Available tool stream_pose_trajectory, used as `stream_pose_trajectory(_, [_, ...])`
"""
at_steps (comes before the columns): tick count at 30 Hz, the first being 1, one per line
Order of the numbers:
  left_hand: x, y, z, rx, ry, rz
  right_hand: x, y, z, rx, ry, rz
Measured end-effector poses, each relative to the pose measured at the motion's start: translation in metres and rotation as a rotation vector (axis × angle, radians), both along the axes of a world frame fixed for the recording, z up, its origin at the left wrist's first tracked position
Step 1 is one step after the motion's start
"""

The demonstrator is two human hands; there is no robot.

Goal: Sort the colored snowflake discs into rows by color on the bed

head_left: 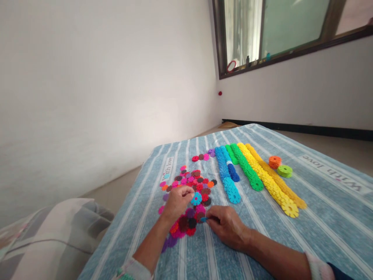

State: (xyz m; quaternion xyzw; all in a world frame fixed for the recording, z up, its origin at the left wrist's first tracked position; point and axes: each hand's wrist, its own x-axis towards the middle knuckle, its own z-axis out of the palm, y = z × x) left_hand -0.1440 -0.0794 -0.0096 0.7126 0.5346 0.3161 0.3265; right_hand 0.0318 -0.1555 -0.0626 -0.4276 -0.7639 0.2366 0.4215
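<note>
Between the thumb and fingers of my left hand point(180, 201) is a light blue notched disc point(196, 198), its flat face toward me. My right hand point(227, 226) is pinched on a second blue disc point(203, 219), seen nearly edge-on. Both hands are above a loose heap of mixed discs point(191, 223) in pink, red, brown, purple, orange and black. To the right of the heap lie overlapping rows of discs sorted by colour: a light blue row point(224, 171), a green row point(246, 167) and a yellow row point(269, 182).
A striped blue cloth point(320, 233) covers the table. An orange stack point(274, 161) and a lime green stack point(284, 171) stand right of the rows. Purple discs point(211, 152) lie at the far end. Checked fabric point(58, 237) is at the lower left, below the white wall point(101, 85).
</note>
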Motion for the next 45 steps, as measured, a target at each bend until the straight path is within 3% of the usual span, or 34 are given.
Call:
stream_pose_trajectory(10, [0.086, 0.011, 0.010, 0.054, 0.175, -0.364, -0.005, -0.001, -0.003, 0.117, -0.195, 0.025])
stream_pose_trajectory(17, [0.117, 0.012, 0.008, 0.116, 0.279, -0.482, -0.005, 0.000, -0.003, 0.097, -0.223, 0.064])
stream_pose_trajectory(21, [0.111, 0.015, 0.015, 0.179, 0.246, -0.380, -0.005, 0.002, -0.002, 0.088, -0.199, 0.060])
stream_pose_trajectory(26, [0.067, 0.013, 0.026, 0.145, 0.176, -0.193, -0.005, 0.002, -0.002, -0.012, -0.043, 0.025])
stream_pose_trajectory(29, [0.038, 0.006, 0.023, 0.162, 0.187, -0.081, -0.005, 0.002, -0.001, -0.087, 0.093, 0.023])
stream_pose_trajectory(33, [0.016, -0.001, 0.010, 0.160, 0.217, -0.058, -0.003, 0.006, 0.004, -0.229, 0.279, -0.003])
stream_pose_trajectory(39, [0.024, 0.007, 0.006, 0.206, 0.282, -0.074, 0.023, 0.026, 0.019, -0.513, 0.606, -0.136])
stream_pose_trajectory(45, [0.061, 0.030, 0.012, 0.305, 0.401, -0.123, 0.056, 0.046, 0.029, -0.486, 0.759, -0.267])
